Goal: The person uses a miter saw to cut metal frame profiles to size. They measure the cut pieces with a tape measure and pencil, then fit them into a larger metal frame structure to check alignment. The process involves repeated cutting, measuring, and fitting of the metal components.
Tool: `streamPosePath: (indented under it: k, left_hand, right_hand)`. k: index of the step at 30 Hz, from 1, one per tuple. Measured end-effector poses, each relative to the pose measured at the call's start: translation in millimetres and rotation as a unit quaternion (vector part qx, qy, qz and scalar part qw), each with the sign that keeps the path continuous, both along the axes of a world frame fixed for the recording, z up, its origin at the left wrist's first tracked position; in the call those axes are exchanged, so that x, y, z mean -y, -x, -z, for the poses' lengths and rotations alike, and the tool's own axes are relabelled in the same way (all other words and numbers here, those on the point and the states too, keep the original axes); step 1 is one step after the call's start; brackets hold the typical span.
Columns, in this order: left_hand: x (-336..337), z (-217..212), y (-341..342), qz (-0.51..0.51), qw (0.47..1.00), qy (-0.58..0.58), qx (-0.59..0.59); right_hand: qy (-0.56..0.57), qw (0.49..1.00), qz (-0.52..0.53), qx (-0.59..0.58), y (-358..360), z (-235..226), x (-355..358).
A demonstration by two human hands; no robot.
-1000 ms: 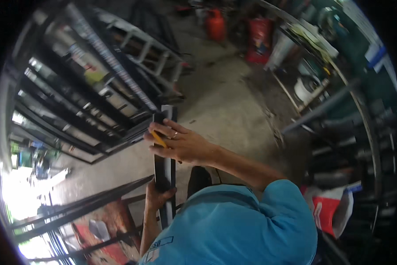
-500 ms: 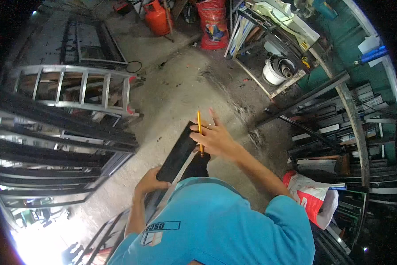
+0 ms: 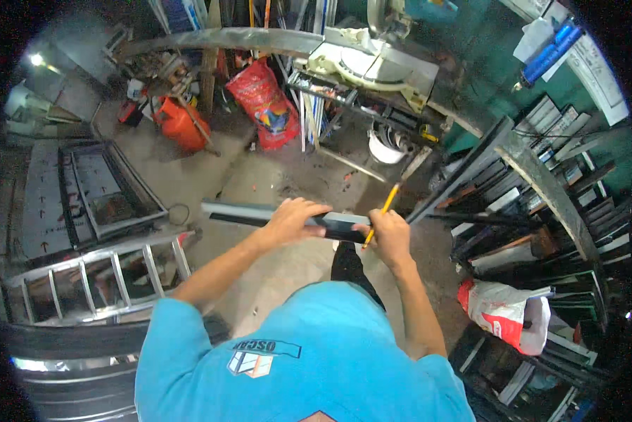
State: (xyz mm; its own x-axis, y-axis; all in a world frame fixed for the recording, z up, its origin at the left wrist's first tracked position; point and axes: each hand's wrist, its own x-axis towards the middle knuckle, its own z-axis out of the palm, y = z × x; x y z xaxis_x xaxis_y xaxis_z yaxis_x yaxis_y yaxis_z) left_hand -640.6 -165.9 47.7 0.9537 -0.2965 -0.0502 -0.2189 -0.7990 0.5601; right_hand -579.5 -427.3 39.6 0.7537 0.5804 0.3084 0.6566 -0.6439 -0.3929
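Note:
A long dark grey metal profile (image 3: 249,213) lies crosswise in front of my body, held up off the floor. Around its middle, my left hand (image 3: 295,221) is closed with the fingers over the top and the thumb beneath. My right hand (image 3: 392,235) is at the profile's right end, its thumb touching it. A yellow pencil (image 3: 388,200) is also in the right hand, its upper end slanting away to the right. Part of the profile is hidden under the left hand.
An aluminium ladder (image 3: 91,281) lies at the left. Ahead are an orange gas cylinder (image 3: 182,125), a red sack (image 3: 266,105) and a workbench with a saw (image 3: 372,67). On the right, stacked profiles (image 3: 534,211) stand near a red-and-white bag (image 3: 502,316).
The profile has swung from slanting forward to lying crosswise. My left hand has moved forward over it, and my right hand has shifted right with the pencil. The view has turned left.

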Motion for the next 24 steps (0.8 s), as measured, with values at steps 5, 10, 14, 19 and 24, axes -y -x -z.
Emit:
streamPosePath:
  k: [5,10,14,19,24]
  left_hand:
    - [-25,2,-157,0.071,0.991,-0.033,0.109]
    - [-118,-16,-287,0.045,0.98,-0.058,0.182]
    - [-170,-19,-395,0.001,0.965,-0.141,0.22]
    - [-214,5,-497,-0.014,0.968,-0.159,0.194]
    - [-216,44,-578,0.036,0.96,-0.18,0.213]
  right_hand:
    - [-0.24,0.97,0.049,0.0,-108,11,-4]
    - [-0.244,0.966,0.078,-0.027,-187,-17,-13]
    - [-0.248,0.963,0.087,-0.051,-208,-33,-9]
    - [-0.249,0.947,0.147,-0.141,-205,-47,-11]
    - [-0.223,0.945,0.194,-0.141,-218,-96,-21]
